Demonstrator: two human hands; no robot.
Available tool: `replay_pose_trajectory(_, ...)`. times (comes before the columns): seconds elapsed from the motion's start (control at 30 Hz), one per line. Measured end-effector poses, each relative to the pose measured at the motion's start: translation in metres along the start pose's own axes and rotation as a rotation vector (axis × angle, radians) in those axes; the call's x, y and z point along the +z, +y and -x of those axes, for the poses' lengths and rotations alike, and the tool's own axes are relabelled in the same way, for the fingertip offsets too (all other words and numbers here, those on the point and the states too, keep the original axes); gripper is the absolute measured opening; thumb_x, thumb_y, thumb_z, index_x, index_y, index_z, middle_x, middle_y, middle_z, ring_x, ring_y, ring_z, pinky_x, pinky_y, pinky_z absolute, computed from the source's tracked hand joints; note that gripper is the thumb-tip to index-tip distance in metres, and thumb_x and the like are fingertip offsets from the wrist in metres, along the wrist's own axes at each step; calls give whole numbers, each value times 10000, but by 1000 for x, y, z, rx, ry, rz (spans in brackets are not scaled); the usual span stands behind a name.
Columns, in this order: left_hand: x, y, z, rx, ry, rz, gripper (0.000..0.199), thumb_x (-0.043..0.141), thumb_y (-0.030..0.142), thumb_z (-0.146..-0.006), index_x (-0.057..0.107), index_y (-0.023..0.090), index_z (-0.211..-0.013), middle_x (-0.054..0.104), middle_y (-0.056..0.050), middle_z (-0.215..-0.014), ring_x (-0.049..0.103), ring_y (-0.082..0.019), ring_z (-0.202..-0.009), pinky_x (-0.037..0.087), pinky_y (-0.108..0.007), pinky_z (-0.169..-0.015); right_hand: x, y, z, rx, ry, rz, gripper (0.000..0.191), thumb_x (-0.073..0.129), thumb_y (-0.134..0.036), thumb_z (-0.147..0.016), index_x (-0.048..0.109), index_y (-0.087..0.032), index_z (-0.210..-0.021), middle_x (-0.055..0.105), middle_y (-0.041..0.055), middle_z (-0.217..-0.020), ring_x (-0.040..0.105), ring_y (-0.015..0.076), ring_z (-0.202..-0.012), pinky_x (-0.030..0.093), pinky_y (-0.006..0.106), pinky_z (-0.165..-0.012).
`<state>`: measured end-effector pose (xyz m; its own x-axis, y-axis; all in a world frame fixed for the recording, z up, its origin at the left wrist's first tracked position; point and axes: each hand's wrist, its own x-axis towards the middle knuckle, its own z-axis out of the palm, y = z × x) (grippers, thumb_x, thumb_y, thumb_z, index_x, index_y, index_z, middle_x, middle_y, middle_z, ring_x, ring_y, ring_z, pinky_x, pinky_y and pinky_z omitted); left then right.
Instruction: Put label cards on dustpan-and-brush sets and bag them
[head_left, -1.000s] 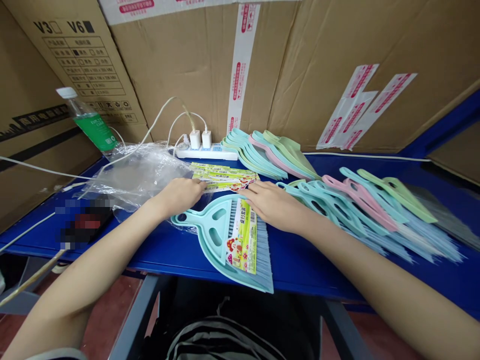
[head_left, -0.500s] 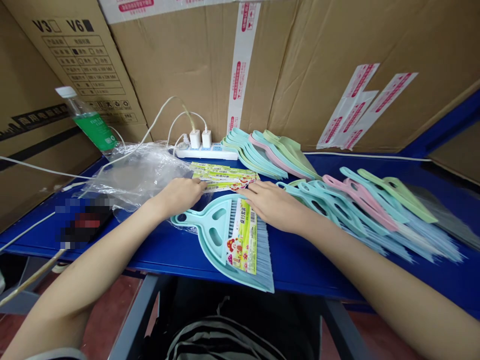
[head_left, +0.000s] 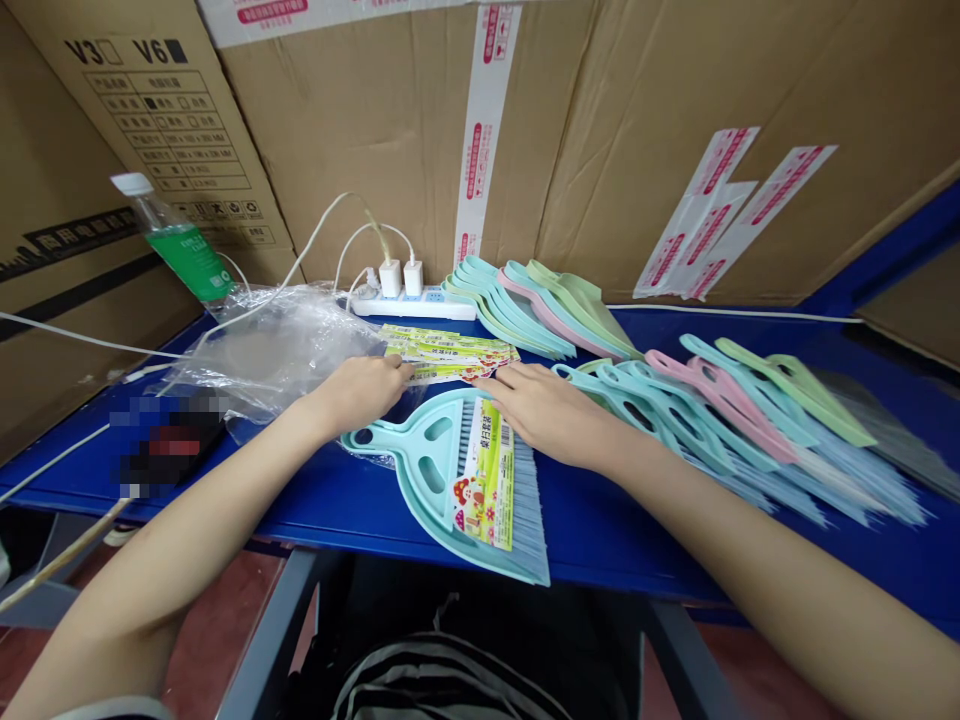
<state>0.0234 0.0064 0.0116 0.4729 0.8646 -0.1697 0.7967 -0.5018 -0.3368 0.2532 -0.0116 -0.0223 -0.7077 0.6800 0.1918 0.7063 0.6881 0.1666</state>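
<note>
My left hand [head_left: 364,395] rests on the blue table with its fingers curled together at the left end of a pile of yellow-green label cards [head_left: 450,350]. What lies under those fingers is hidden. At the pile's near right end, the stretched fingers of my right hand [head_left: 544,410] lie on or beside the cards. Between my forearms sits a mint-green dustpan [head_left: 420,505], its handle pointing left. A small brush [head_left: 529,515] with blue-grey bristles lies in the dustpan, and a printed label card [head_left: 484,480] lies over its bristles.
Overlapping dustpans [head_left: 517,300] stand at the back. Several hand brushes [head_left: 720,410] fan out at right beside clear plastic bags [head_left: 892,425]. More clear plastic [head_left: 277,340], a power strip [head_left: 420,305], a cable [head_left: 330,215] and a bottle [head_left: 187,255] are at left. Cardboard walls [head_left: 375,130] enclose the table.
</note>
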Motion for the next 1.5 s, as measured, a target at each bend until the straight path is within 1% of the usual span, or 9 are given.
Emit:
replay_pose_trajectory(0.23,1,-1,-1,-3,-9,13,316,373,168,-985,576,132,-1223,667,-126,-1166,686,-277,-979,525,-358,-770,1,1,0,-4,11,-6,413,441,-66,-894,597,-117,-1274,700,136,-1076,629,257,-1025,481,371,-844)
replay_pose_trajectory(0.43,1,-1,0,-4,5,27,329,382,163,-974,570,137,-1243,665,-128,-1166,684,-277,-981,519,-355,-763,1,1,0,-11,-1,-12,407,440,-62,-888,601,-81,-1262,693,159,-1046,626,273,-1019,477,379,-838)
replay_pose_trajectory(0.6,1,-1,0,-7,-5,22,349,385,160,-970,556,133,-1273,663,-132,-1170,683,-285,-985,520,-366,-772,4,2,2,-19,43,-11,400,436,-75,-894,603,-137,-1252,697,130,-1063,625,253,-1005,476,372,-835)
replay_pose_trajectory(0.8,2,-2,-1,-1,2,20,336,385,166,-973,566,142,-1255,670,-119,-1173,685,-265,-980,525,-349,-773,3,2,1,-16,34,-18,401,441,-61,-883,600,-101,-1249,690,148,-1053,618,266,-1009,472,378,-834)
replay_pose_trajectory(0.97,3,-2,0,4,5,7,333,379,174,-977,568,142,-1249,668,-121,-1179,686,-266,-980,529,-352,-776,1,1,0,-7,7,-20,394,439,-67,-894,606,-112,-1248,695,142,-1049,625,259,-1012,473,373,-842)
replay_pose_trajectory(1.1,2,-2,0,9,2,19,345,368,169,-979,568,138,-1258,666,-128,-1177,685,-278,-983,530,-370,-778,1,2,1,-8,22,-29,397,433,-78,-897,614,-155,-1242,702,125,-1073,631,253,-1020,487,385,-851)
replay_pose_trajectory(1.2,1,-2,0,4,-3,28,336,367,169,-978,578,130,-1236,667,-137,-1160,687,-281,-969,528,-374,-771,-1,3,1,-2,31,-47,406,441,-91,-898,597,-152,-1268,694,131,-1120,626,262,-1050,491,404,-870)
replay_pose_trajectory(1.33,1,-1,-1,0,-8,29,328,368,160,-972,584,120,-1216,672,-143,-1127,690,-275,-947,523,-366,-765,-10,4,1,13,72,-72,408,411,-64,-907,604,-132,-1260,680,138,-1132,624,258,-1038,494,394,-860)
replay_pose_trajectory(1.5,1,-1,-1,-2,-12,31,331,360,151,-971,579,122,-1218,675,-137,-1120,690,-267,-939,522,-358,-757,-17,5,3,-29,203,-65,353,403,-87,-930,681,-141,-1140,668,115,-934,623,235,-896,487,344,-748)
